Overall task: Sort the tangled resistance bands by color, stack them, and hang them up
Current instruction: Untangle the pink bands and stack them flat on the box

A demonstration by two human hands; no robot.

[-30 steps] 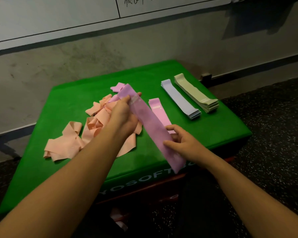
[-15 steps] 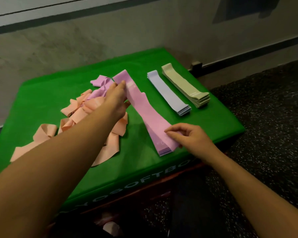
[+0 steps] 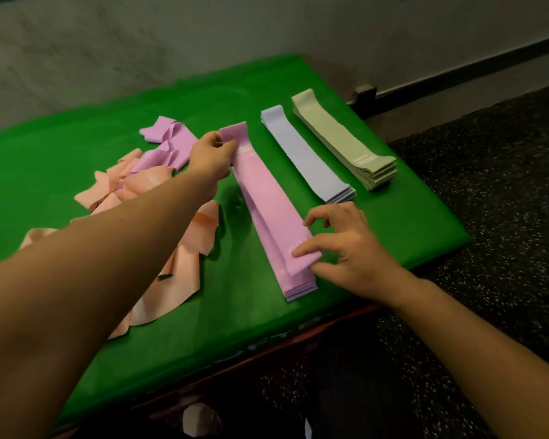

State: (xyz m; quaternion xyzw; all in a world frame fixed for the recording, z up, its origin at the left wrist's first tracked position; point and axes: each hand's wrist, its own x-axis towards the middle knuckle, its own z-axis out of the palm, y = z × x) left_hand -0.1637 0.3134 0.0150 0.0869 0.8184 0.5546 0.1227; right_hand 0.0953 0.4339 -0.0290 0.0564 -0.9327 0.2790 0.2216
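The green tabletop (image 3: pixel 76 147) carries everything, and along it four groups of bands lie in a row from left to right. Largest is the peach tangle (image 3: pixel 178 258), still knotted and sprawling under the left forearm, with a smaller heap of loose pink bands (image 3: pixel 171 144) just behind it. Next comes the pink stack (image 3: pixel 276 213), then the lilac-blue stack (image 3: pixel 308 156) and the sage-green stack (image 3: pixel 339 137), both squared up and lying parallel, well clear of the hands.

What matters for the next move is the top pink band: its long axis runs from far-left to near-right, and the hands sit at opposite ends of it. The left hand (image 3: pixel 211 156) pinches the far end, which stands slightly lifted off the pile. The right hand (image 3: pixel 346 245) is at the near end, fingertips (image 3: pixel 298 252) pressing the band's corner down while the thumb sits under its edge. That near end overhangs the layers below at a slight skew.

I would say the band needs nudging square with the stack before letting go, and the right hand is best placed for that.

No box, bin or hook is in sight here, so hanging seems far off.
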